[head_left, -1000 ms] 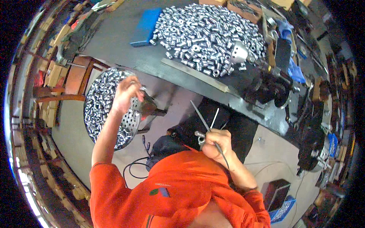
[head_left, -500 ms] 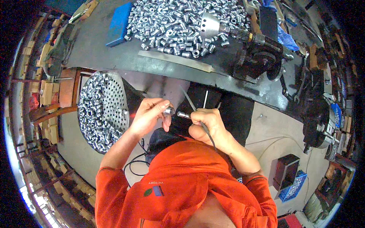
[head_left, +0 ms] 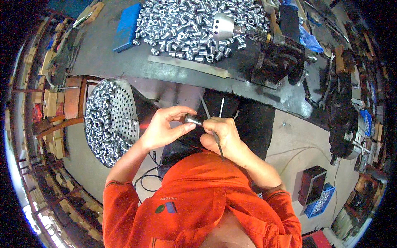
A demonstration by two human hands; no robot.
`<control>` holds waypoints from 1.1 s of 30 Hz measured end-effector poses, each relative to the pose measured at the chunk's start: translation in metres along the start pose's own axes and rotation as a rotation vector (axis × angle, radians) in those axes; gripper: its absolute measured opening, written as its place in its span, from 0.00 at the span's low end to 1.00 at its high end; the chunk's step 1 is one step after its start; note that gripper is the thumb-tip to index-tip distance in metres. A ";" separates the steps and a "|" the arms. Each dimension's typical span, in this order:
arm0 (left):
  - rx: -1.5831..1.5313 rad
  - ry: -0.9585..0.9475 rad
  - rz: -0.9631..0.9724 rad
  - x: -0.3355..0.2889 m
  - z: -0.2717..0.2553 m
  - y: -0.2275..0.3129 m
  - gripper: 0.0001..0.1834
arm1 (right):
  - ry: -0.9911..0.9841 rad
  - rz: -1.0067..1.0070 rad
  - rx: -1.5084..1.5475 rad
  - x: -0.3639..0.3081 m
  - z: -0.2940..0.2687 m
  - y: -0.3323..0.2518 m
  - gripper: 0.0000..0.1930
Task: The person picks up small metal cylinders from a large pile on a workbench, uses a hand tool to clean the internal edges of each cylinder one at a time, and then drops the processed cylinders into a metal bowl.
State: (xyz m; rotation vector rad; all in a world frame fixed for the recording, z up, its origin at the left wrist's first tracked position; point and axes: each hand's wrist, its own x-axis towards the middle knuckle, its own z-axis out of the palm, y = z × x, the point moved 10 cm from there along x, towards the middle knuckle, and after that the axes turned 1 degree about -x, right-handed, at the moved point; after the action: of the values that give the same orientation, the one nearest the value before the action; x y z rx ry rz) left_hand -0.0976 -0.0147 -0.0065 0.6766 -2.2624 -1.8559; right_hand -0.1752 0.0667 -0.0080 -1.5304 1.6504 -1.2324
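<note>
L fingers (head_left: 184, 110) pinched on bushing (head_left: 191, 118), R fingers (head_left: 216, 125) curled round pin (head_left: 199, 122), perf. pan (head_left: 124, 105) part-covered w/ metal pcs (head_left: 98, 124)

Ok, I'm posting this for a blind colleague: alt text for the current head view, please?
Seen from above, a person's left hand holds a small metal part against a thinner piece in the right hand. To the left, similar parts partly cover a perforated round surface; ahead, a heap of them lies on a dark bench.
</note>
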 end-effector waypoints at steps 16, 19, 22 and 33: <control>0.699 0.303 0.254 0.005 -0.056 0.010 0.13 | 0.051 -0.236 0.420 -0.019 -0.039 -0.047 0.15; 0.751 0.322 0.334 0.003 -0.051 0.015 0.14 | 0.004 -0.254 0.399 -0.018 -0.036 -0.057 0.14; 0.806 0.305 0.326 0.004 -0.046 0.018 0.13 | 0.002 -0.199 0.414 -0.014 -0.030 -0.052 0.14; 0.829 0.207 0.478 0.015 -0.012 0.025 0.15 | -0.024 -0.194 0.076 0.008 0.009 -0.022 0.14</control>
State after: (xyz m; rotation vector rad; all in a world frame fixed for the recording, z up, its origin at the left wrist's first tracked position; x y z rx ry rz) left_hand -0.1129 -0.0279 0.0180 0.3222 -2.6827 -0.5817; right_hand -0.1594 0.0585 0.0092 -1.6825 1.4491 -1.3555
